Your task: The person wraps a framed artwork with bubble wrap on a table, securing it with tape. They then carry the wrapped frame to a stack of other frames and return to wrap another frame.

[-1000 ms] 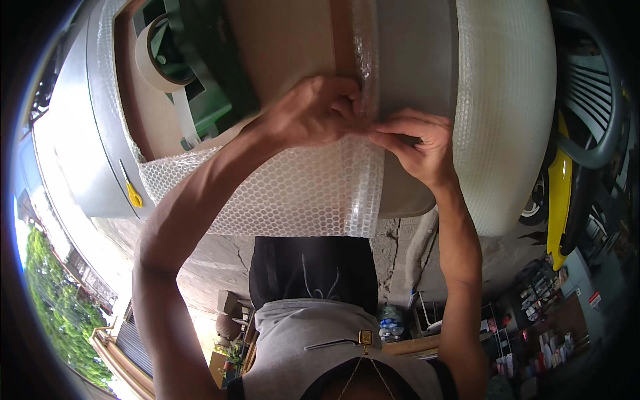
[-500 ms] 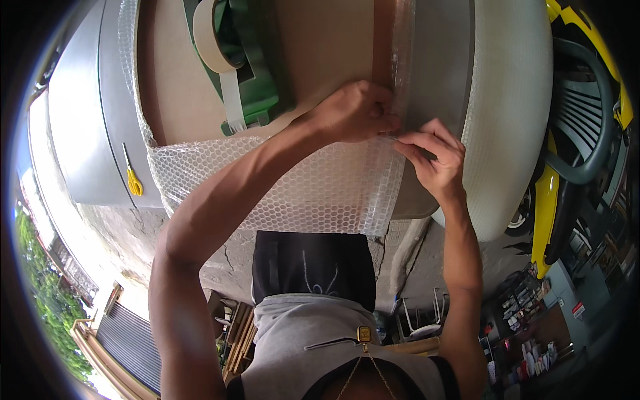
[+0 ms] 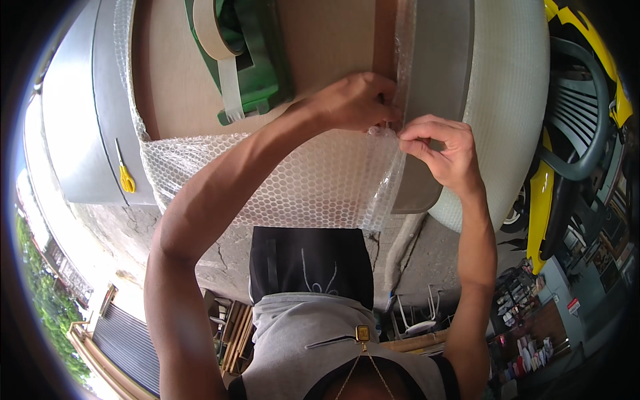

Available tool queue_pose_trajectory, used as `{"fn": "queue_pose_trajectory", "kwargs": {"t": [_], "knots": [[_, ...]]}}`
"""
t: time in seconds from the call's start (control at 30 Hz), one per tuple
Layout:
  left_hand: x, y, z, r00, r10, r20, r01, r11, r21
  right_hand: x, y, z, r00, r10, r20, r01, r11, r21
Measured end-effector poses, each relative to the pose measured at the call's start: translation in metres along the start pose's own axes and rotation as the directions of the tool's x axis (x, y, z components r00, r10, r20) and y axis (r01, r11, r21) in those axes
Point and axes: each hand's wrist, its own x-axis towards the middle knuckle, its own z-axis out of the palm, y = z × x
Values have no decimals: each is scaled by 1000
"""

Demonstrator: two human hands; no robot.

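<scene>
A flat brown panel (image 3: 320, 47) lies on the grey table, with bubble wrap (image 3: 287, 180) folded over its near edge and along its sides. My left hand (image 3: 363, 100) is closed at the wrap's upper right corner, knuckles over the panel's right side. Beside it, my right hand (image 3: 445, 148) pinches the edge of the same corner, thumb against fingers. Between the hands the wrap is bunched and slightly lifted. Left of my left hand, a green tape dispenser (image 3: 267, 87) rests on the panel, a strip of pale tape (image 3: 230, 90) hanging from its roll.
Yellow-handled scissors (image 3: 127, 177) lie on the grey table (image 3: 110, 100) at left. A large roll of bubble wrap (image 3: 510, 100) stands along the right side. Past it are a dark green plastic chair (image 3: 577, 110) and yellow bodywork (image 3: 540, 213). Wood lengths (image 3: 237, 333) are stacked below.
My right hand has shifted a little right, drawing the wrap's corner, which now looks more bunched. My left hand stays at the corner. The whole view has shifted slightly.
</scene>
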Motion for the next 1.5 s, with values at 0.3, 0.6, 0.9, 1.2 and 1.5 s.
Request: {"fn": "queue_pose_trajectory", "kwargs": {"t": [0.3,0.6,0.9,1.2,1.5], "knots": [[-6,0,1,978,196,-74,-166,940,299,-1,10,2,995,-87,-52,75,978,-194],[-7,7,-5,1000,-22,12,19,979,205,-1,5,-1,998,-34,-43,29,993,-113],[-6,11,-8,992,-109,59,94,972,216,-2,25,5,993,6,-118,-17,996,-92],[-10,-2,10,966,222,-136,-154,908,389,-10,40,11,964,236,-120,-198,943,267],[-17,2,24,937,234,-260,-82,869,488,8,15,0,926,377,5,-373,915,153]]}}
